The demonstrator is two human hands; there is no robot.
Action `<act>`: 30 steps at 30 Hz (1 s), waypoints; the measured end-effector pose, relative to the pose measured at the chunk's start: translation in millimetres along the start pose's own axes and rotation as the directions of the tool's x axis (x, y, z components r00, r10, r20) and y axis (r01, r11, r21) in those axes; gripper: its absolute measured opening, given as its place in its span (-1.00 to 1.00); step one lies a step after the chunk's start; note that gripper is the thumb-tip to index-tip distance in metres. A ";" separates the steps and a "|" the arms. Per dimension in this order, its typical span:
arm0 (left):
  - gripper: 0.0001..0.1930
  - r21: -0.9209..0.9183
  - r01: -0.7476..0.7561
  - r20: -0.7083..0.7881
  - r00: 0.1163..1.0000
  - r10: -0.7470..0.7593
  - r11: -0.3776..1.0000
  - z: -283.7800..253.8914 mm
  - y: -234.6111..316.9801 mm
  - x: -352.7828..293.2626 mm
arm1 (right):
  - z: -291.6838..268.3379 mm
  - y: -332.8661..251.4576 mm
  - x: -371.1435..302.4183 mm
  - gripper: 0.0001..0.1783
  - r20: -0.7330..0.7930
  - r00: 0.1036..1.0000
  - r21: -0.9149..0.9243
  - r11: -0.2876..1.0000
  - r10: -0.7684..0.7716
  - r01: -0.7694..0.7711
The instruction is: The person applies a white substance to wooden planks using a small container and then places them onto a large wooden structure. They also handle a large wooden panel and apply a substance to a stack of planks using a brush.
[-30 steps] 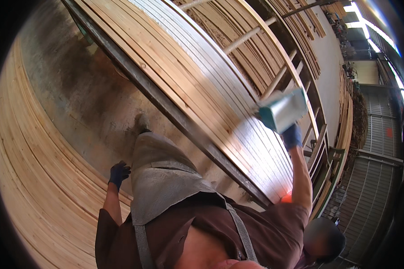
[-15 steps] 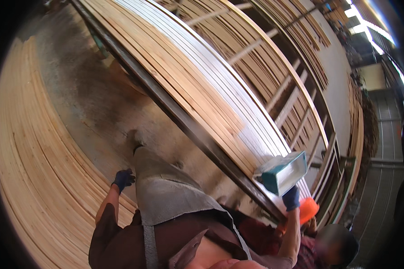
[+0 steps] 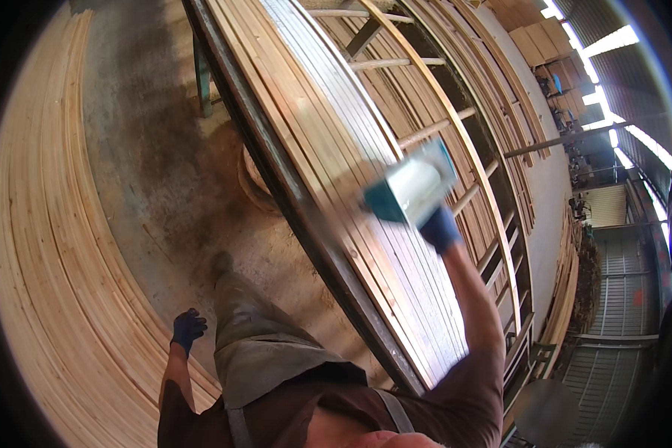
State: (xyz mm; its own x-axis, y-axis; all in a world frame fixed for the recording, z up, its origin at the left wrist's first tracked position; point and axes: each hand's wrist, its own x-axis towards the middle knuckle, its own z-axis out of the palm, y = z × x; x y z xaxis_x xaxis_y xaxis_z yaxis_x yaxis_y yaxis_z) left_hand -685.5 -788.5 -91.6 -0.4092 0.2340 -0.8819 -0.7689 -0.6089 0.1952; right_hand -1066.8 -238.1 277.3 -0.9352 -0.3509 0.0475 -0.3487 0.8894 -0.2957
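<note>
My right hand [image 3: 440, 228], in a dark blue glove, grips a teal and white block-shaped hand tool [image 3: 413, 187] and holds it against the top of a row of long pale wooden boards [image 3: 328, 149] lying on a dark metal-framed rack [image 3: 276, 179]. The tool is blurred by motion. My left hand [image 3: 188, 328], also in a dark blue glove, hangs low at my side with its fingers loosely curled and nothing in it. It is beside my grey trouser leg [image 3: 254, 328], above the dusty floor.
A second stack of pale boards [image 3: 45, 261] curves along the left. Bare concrete floor [image 3: 149, 164] with sawdust runs between stack and rack. A round coiled object [image 3: 257, 179] lies under the rack. Further racks with boards [image 3: 455, 112] and a corrugated wall [image 3: 612, 299] stand on the right.
My right hand swept the tool down toward me along the boards, then back up and away to the middle of the rack. My left hand stayed low at my side.
</note>
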 end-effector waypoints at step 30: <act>-0.63 0.516 0.055 -0.029 0.998 -0.047 0.855 54.5 56.5 8.0 | -13.3 -43.2 -391.6 -0.92 0.259 0.627 0.478 0.466 0.735 -0.744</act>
State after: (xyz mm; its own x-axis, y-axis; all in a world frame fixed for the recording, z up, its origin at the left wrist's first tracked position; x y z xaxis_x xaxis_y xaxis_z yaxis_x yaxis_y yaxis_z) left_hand -759.0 -779.6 -64.2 -0.3581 0.2400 -0.9023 -0.9334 -0.1164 0.3395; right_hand -686.3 -135.2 284.3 -0.8266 0.3574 -0.4348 0.5628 0.5356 -0.6296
